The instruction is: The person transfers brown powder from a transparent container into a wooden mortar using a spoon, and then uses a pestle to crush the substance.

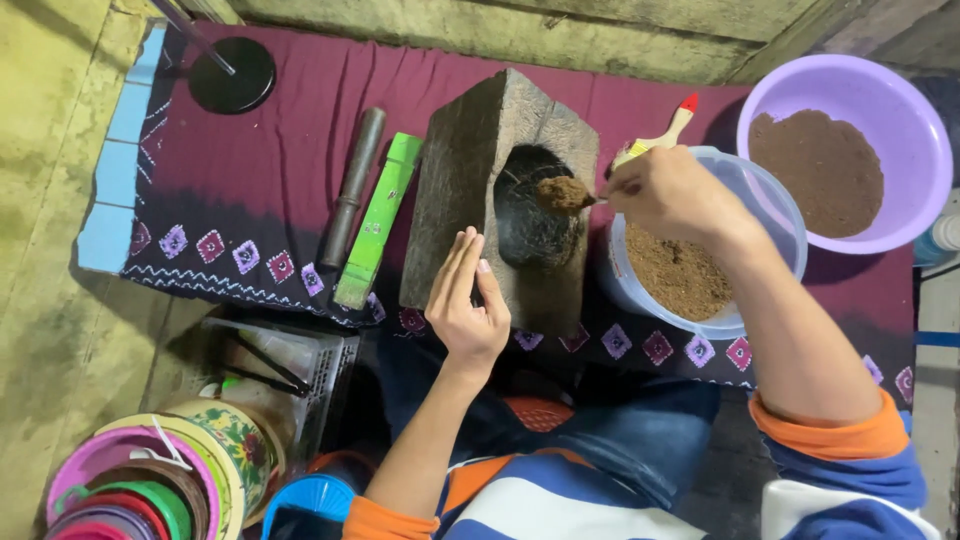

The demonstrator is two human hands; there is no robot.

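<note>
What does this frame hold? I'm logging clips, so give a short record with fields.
Left hand: open, resting on the edge of the stone mould
Right hand: holds a spoon heaped with brown powder over the mould's hollow
Under right hand: clear tub of brown powder
Far right: purple bowl of brown powder
Left of mould: green stick, dark rod
Surface: maroon cloth

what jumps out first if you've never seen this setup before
The eye lands on the grey stone block with a dark hollow at the centre of the maroon patterned cloth, where the right hand holds a spoonful of brown powder over the hollow. The left hand rests open against the block's near edge. To the right sit a clear tub and a purple bowl, both holding brown powder.
</note>
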